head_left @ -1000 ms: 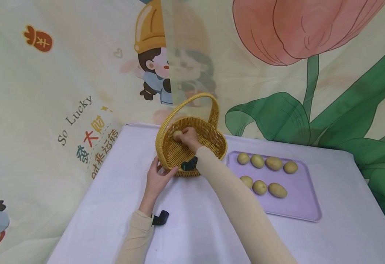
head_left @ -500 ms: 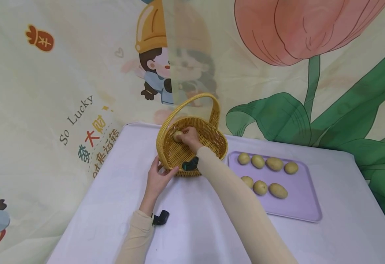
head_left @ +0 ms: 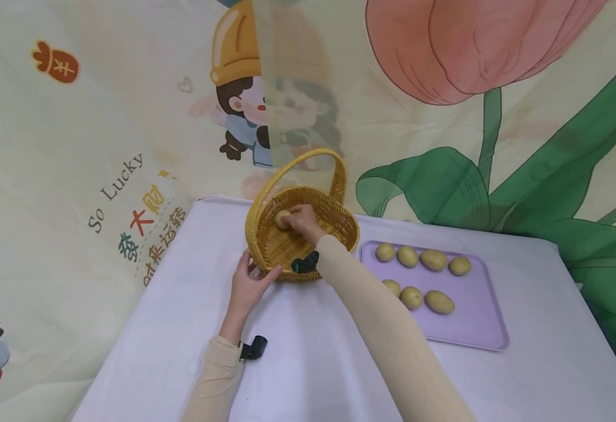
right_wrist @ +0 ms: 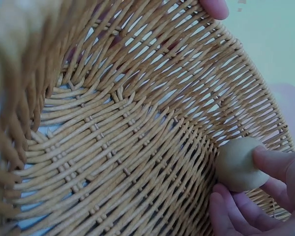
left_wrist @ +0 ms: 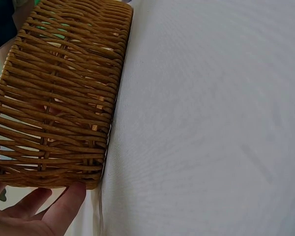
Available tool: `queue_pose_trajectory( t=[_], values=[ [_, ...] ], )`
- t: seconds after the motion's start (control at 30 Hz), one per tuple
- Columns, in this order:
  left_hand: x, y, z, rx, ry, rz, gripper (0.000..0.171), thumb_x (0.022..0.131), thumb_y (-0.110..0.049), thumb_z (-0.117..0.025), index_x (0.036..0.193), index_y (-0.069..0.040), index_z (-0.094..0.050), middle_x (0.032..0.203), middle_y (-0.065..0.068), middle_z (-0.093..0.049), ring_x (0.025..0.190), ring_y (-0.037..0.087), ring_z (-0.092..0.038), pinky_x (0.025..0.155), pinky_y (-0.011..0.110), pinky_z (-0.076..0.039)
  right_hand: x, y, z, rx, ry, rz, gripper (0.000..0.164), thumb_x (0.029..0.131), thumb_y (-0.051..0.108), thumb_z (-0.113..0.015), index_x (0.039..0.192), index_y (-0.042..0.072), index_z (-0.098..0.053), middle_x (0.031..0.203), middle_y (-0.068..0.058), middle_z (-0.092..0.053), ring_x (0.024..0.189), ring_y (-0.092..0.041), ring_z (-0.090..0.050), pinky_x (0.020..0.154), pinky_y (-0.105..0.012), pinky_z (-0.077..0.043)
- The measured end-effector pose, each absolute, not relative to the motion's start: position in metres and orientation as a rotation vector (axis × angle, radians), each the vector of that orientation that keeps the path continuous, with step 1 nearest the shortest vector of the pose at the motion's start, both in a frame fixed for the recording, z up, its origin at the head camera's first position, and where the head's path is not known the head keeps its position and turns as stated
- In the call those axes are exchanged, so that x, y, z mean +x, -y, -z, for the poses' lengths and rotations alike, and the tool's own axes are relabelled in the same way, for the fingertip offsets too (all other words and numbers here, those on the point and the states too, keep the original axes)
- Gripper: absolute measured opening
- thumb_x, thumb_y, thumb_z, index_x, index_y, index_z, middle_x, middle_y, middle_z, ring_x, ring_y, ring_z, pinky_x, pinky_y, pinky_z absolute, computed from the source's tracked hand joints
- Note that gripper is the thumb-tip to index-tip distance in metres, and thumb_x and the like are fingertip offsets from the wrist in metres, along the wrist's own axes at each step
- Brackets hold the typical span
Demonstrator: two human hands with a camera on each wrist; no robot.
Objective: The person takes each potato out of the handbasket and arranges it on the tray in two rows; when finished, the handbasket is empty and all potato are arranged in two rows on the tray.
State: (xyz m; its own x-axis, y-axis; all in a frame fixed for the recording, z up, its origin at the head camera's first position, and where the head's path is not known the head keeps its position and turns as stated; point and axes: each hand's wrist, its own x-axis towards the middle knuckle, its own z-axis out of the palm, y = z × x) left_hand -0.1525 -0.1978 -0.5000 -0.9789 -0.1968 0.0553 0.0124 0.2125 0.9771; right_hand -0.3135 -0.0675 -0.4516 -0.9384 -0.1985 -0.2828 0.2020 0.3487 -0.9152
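A yellow-brown wicker basket [head_left: 278, 245] with a tall arched handle stands on the white-covered table. My right hand [head_left: 303, 221] reaches inside it and holds a potato [right_wrist: 238, 164] between thumb and fingers, low against the far-left part of the woven wall. No other potato shows inside the basket. At the basket's near-left side, my left hand [head_left: 248, 291] grips the wall, thumb at the rim and fingers spread around the outside. In the left wrist view its fingertips [left_wrist: 69, 201] touch the outer weave.
Right of the basket lies a lilac tray [head_left: 471, 322] bearing two rows of potatoes [head_left: 439, 302]; my right sleeve [head_left: 376, 310] covers part of its left side. A printed cloth backdrop [head_left: 418, 129] hangs behind the table. Each wrist wears a small black camera [head_left: 255, 347].
Everything in the head view appears slightly farther left, as the camera has turned a little. Both hands stay at the basket, and the potato remains in the right hand.
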Motion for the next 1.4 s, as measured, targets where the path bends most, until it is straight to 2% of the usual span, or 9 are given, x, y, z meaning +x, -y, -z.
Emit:
queue_pose_trajectory(
  t=[0.13,0.3,0.53,0.83,1.07,1.4],
  values=[
    [-0.151,0.198,0.499,0.175,2.309,1.868,0.084,0.084,-0.027,-0.081,0.152,-0.01,-0.033,0.151,0.015,-0.037,0.132,0.04,-0.042,0.101,0.044,-0.05,-0.311,0.066,0.449,-0.007,-2.255,1.632,0.037,0.094,0.013,-0.067,0.128,-0.002,-0.061,0.128,-0.02,-0.058,0.105,-0.033,-0.064,0.083,-0.039,-0.059],
    [-0.146,0.194,0.483,0.199,2.334,1.89,0.082,0.087,-0.019,-0.078,0.152,-0.005,-0.031,0.152,0.02,-0.034,0.134,0.042,-0.04,0.104,0.046,-0.048,-0.311,0.064,0.447,-0.017,-2.266,1.599,0.039,0.094,0.014,-0.068,0.128,-0.002,-0.061,0.128,-0.02,-0.058,0.106,-0.032,-0.064,0.082,-0.038,-0.059],
    [-0.151,0.197,0.497,0.182,2.319,1.894,0.086,0.085,-0.027,-0.08,0.153,-0.011,-0.031,0.153,0.015,-0.034,0.133,0.039,-0.041,0.103,0.045,-0.049,-0.308,0.06,0.44,-0.076,-2.27,1.555,0.04,0.094,0.015,-0.068,0.13,-0.002,-0.06,0.129,-0.02,-0.057,0.103,-0.031,-0.064,0.082,-0.038,-0.059],
    [-0.154,0.198,0.499,0.192,2.337,1.881,0.085,0.085,-0.019,-0.079,0.153,-0.008,-0.03,0.154,0.018,-0.032,0.133,0.043,-0.04,0.104,0.047,-0.048,-0.305,0.05,0.436,-0.135,-2.298,1.521,0.037,0.093,0.013,-0.068,0.125,-0.004,-0.062,0.12,-0.022,-0.061,0.092,-0.029,-0.067,0.078,-0.038,-0.06],
    [-0.154,0.197,0.501,0.164,2.334,1.838,0.083,0.085,-0.026,-0.08,0.152,-0.012,-0.034,0.153,0.013,-0.035,0.132,0.04,-0.043,0.102,0.045,-0.049,-0.301,0.044,0.429,-0.168,-2.269,1.549,0.037,0.094,0.014,-0.068,0.126,-0.003,-0.061,0.123,-0.023,-0.059,0.097,-0.034,-0.068,0.086,-0.045,-0.059],
    [-0.153,0.197,0.501,0.153,2.331,1.842,0.084,0.085,-0.028,-0.08,0.153,-0.013,-0.032,0.154,0.013,-0.034,0.132,0.04,-0.042,0.102,0.046,-0.049,-0.295,0.038,0.423,-0.215,-2.272,1.58,0.036,0.093,0.014,-0.07,0.123,-0.004,-0.063,0.117,-0.021,-0.063,0.091,-0.031,-0.07,0.081,-0.042,-0.061]
  ],
)
